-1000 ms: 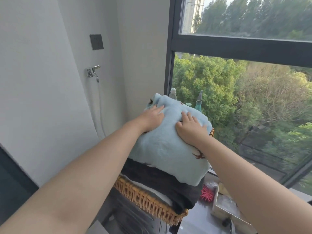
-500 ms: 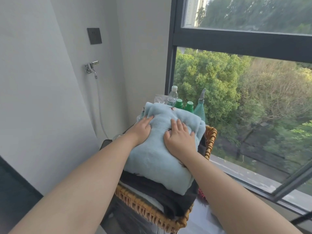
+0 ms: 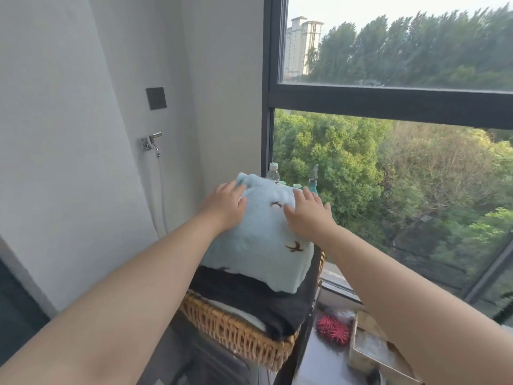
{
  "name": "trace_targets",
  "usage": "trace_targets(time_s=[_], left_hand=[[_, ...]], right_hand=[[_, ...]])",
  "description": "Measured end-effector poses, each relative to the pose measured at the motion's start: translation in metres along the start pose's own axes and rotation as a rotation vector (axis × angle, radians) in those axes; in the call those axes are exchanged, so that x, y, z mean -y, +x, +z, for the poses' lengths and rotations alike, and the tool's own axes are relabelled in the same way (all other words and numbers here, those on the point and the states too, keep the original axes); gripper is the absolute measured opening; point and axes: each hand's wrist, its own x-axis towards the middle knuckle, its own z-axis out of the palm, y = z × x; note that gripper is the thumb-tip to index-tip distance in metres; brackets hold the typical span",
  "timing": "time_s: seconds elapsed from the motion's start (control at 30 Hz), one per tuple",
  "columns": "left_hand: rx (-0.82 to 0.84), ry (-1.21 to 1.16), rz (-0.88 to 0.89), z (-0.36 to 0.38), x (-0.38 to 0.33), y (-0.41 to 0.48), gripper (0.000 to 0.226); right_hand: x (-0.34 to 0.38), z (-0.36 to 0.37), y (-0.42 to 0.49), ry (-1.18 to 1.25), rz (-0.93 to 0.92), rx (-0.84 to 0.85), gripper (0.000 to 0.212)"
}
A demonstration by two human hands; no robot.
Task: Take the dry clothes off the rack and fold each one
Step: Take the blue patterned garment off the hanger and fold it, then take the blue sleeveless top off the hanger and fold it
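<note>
Here, nearest the camera, a wicker basket (image 3: 238, 336) holds a stack of folded clothes. A white layer (image 3: 241, 314) lies lowest. A folded black garment (image 3: 258, 302) lies over it and hangs past the rim on the right. On top sits a folded light-blue fleece piece (image 3: 258, 243) with small dark bird marks.

Both hands rest on the far part of that blue piece. The left hand (image 3: 224, 209) lies palm down on its upper left, fingers straight and relaxed. The right hand (image 3: 306, 215) lies palm down on its upper right, fingers spread; neither grips the cloth.

Lower right of the basket, a red spiky thing (image 3: 333, 330) lies beside an open box (image 3: 369, 348). Just behind the stack, a clear water bottle (image 3: 273, 173) and a spray bottle (image 3: 315, 179) peek over the fleece.

On the left wall is a chrome tap (image 3: 151, 143) with a white hose (image 3: 163, 195) hanging from it. Beyond, a dark window frame (image 3: 388, 102) looks onto trees.
</note>
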Motion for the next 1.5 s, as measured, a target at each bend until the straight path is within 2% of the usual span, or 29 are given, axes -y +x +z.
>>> trace_targets(time_s=[0.47, 0.67, 0.8, 0.97, 1.1, 1.5], left_hand=[[0.052, 0.042, 0.203, -0.032, -0.094, -0.101, 0.048], [0.009, 0.063, 0.309, -0.037, -0.14, -0.126, 0.049], [-0.053, 0.04, 0.45, -0.037, -0.194, -0.137, 0.053], [-0.175, -0.052, 0.623, -0.035, -0.288, -0.15, 0.054], [-0.183, -0.146, 0.788, -0.033, -0.394, -0.164, 0.054], [-0.287, -0.352, 1.093, -0.033, -0.723, -0.203, 0.059]], right_hand=[[-0.032, -0.052, -0.137, -0.137, 0.07, -0.191, 0.056], [-0.062, -0.07, -0.195, -0.117, 0.124, -0.288, 0.054], [-0.101, -0.095, -0.233, -0.191, 0.185, -0.377, 0.052], [-0.168, -0.135, -0.278, -0.259, 0.277, -0.499, 0.05], [-0.243, -0.18, -0.327, -0.33, 0.388, -0.583, 0.051], [-0.471, -0.337, -0.489, -0.482, 0.68, -0.727, 0.055]])
